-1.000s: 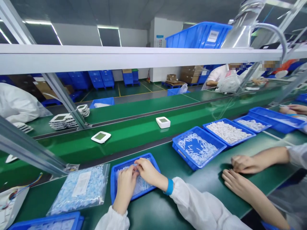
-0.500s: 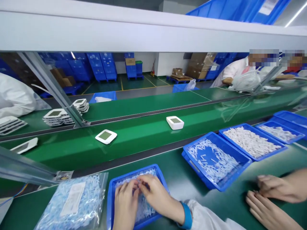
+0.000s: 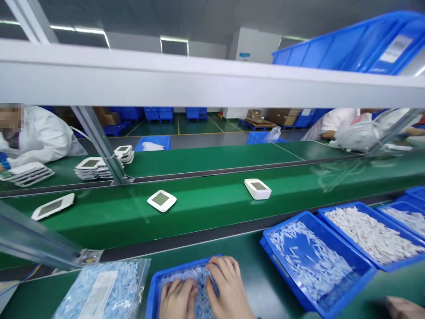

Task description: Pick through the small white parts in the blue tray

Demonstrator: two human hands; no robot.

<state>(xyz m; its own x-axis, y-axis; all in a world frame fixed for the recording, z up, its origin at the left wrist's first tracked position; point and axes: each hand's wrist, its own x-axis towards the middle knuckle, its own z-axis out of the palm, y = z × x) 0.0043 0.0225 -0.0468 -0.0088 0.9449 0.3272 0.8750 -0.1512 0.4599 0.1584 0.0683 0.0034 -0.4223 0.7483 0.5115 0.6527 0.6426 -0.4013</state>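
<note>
At the bottom, my left hand [image 3: 178,299] is over the left part of a small blue tray [image 3: 151,290]. Its fingers are curled with the thumb pressed against them; what they hold, if anything, is hidden. My right hand [image 3: 229,288] reaches over the tray's right side, thumb spread from the bent fingers, with nothing visible between them. Small light-blue plastic pieces [image 3: 202,277] lie in the tray under and between my hands. Left of the tray is a clear plastic bag of light-blue pieces [image 3: 124,288] with a white label.
Right of my hands stand a blue tray of light-blue pieces [image 3: 275,261] and one of white pieces [image 3: 368,230]. White devices with grey screens [image 3: 161,200] lie on the green conveyor [image 3: 206,212]. Another person's hand [image 3: 405,308] shows at lower right. A metal post [image 3: 99,144] stands left.
My hands, fingertips together over the tray before, have come apart, and the right thumb has spread from its fingers. The view has tilted up. The other person's hands have mostly left the view.
</note>
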